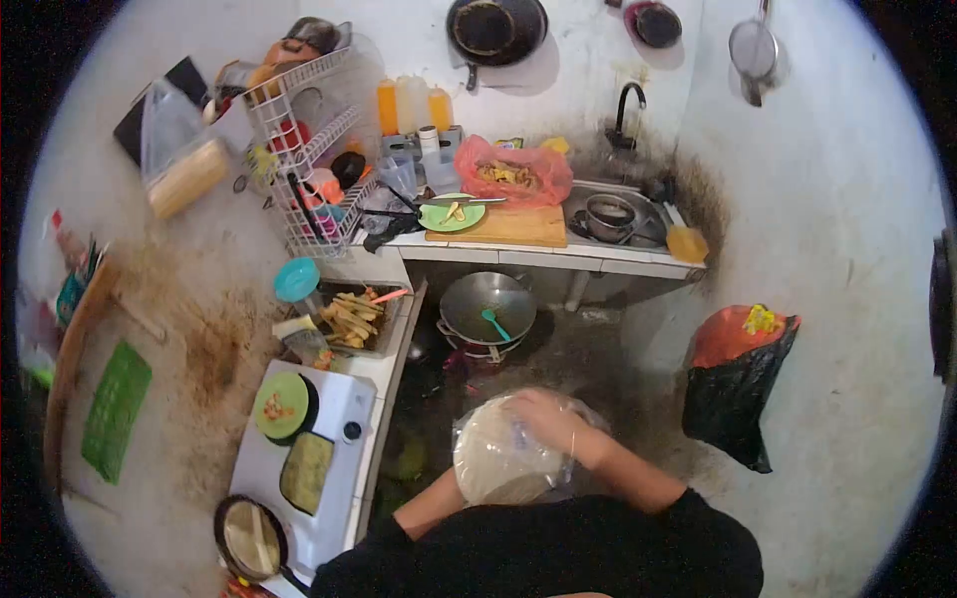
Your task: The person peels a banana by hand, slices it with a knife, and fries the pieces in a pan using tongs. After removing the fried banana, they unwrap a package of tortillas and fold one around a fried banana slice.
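A pack of pale round flat sheets in clear plastic (pixel 495 453) is held in front of my body, above the floor. My left hand (pixel 454 484) supports it from the left and below, with its fingers hidden under the pack. My right hand (pixel 551 423) lies over the upper right of the pack, fingers bent onto the plastic and slightly blurred. Beyond the pack, a wok (pixel 461 304) with a turquoise spatula (pixel 495 324) stands low on a burner.
On the left, a white stove (pixel 347 399) bears a green plate (pixel 269 407), beside a frying pan (pixel 237 528). Behind it stands a tray of rolled pieces (pixel 351 321). A knife (pixel 469 201) rests across another green plate (pixel 439 217) near the sink (pixel 653 221). A black bag (pixel 733 399) hangs right.
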The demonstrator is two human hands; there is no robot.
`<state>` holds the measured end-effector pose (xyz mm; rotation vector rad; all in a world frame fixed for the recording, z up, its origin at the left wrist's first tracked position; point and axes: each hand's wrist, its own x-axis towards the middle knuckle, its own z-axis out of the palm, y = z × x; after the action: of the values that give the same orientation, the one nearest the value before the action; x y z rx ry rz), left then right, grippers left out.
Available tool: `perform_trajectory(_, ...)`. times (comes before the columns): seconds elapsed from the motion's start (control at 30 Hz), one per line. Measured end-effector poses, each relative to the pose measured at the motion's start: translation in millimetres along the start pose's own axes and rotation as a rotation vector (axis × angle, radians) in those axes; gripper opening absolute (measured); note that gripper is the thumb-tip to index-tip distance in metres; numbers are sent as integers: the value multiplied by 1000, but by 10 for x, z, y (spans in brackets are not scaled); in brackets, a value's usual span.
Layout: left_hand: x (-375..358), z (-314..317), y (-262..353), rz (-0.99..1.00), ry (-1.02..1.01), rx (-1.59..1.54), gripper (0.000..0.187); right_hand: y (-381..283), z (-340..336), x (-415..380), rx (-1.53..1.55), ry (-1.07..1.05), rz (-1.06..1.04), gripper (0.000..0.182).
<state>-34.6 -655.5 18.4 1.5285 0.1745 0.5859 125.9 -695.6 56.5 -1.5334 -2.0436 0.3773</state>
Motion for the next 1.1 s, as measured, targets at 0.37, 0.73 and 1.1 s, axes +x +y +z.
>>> perform_trajectory(0.37,1789,-817,-788,-534,-77,-949,60,1939,-851,1224,198,-397,-164,41)
perform_trajectory(0.73,2854,-1755,-353,-208,469,-1009,73,3081,-1254,2121,1383,82,333,44)
perform_trajectory(1.1,3882,-2879,-361,-500,509,-485,41,3971,-476,2466,1657,293,537,50)
